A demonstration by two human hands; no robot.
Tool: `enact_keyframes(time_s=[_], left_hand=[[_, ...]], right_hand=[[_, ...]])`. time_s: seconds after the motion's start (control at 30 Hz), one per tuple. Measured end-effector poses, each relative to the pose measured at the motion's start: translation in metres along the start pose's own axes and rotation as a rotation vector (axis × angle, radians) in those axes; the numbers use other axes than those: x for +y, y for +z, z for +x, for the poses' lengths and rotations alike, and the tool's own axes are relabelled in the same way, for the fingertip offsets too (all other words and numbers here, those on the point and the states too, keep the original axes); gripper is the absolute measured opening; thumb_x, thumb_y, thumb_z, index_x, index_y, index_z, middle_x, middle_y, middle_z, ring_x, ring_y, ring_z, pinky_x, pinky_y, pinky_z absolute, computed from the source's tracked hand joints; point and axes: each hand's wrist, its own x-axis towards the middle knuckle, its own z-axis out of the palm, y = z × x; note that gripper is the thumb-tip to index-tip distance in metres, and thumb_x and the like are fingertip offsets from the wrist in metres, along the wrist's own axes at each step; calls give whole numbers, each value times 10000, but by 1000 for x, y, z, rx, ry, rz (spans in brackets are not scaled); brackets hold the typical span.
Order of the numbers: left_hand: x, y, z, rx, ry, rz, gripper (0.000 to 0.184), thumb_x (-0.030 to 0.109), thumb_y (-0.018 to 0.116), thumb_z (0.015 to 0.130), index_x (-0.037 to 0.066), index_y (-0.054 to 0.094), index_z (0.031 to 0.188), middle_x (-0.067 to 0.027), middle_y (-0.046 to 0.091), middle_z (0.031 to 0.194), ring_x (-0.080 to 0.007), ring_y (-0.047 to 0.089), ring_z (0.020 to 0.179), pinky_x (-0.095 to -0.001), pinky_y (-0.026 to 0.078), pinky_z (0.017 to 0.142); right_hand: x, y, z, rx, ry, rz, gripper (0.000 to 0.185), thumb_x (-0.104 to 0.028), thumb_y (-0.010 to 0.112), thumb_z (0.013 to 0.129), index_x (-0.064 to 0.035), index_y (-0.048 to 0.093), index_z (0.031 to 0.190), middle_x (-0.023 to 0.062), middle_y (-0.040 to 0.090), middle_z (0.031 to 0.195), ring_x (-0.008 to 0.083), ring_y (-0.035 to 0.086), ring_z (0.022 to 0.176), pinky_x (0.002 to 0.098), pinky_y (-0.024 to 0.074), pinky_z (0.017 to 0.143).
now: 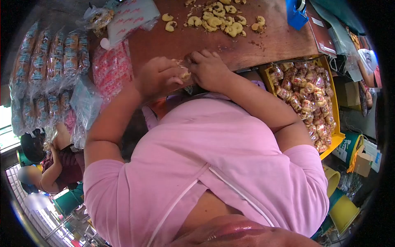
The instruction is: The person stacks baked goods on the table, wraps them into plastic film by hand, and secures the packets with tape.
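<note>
At the near edge of the table, both hands meet around a small pastry in clear plastic [185, 75]. My left hand [157, 76] has its fingers bent against the left side of the wrapper. From the other side my right hand [209, 71] pinches the plastic, its fingertips partly hidden. Beyond them on the brown tabletop [164, 43] lies a loose pile of curved yellow pastries [218, 18] with crumbs around it. Beside my left forearm is a stack of red-printed plastic bags [111, 68].
A yellow crate [336, 119] full of wrapped pastries stands at the right. Bagged bread loaves [55, 57] hang or stack at the left. A blue tape dispenser [297, 17] sits at the far right of the table. Another person [61, 168] is at the lower left.
</note>
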Motion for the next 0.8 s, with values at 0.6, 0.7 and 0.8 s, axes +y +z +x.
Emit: enact_keyframes(time_s=[0.6,0.7,0.8], left_hand=[[23,31,-40,12,-97,68,515,55,662,899,74,572,1406,-103,502,1530,-340,386,1481,-494,330,1202],[16,23,-29,-51,-85,50,590,130,684,901,92,504,1461,-92,479,1550,-332,381,1484,-520,282,1219],[8,15,-8,-204,-74,2,604,186,705,894,103,505,1458,-87,488,1543,-322,400,1472,-539,288,1212]], right_hand=[[-5,-10,0,8,17,59,320,-173,674,839,-100,721,1147,62,610,1259,310,570,1115,466,485,933],[-1,-15,1,-69,22,111,327,-173,682,848,-89,711,1164,91,615,1242,338,571,1111,475,480,942],[22,-24,-1,-170,25,167,330,-184,687,878,-82,697,1191,124,618,1238,370,574,1121,487,471,967]])
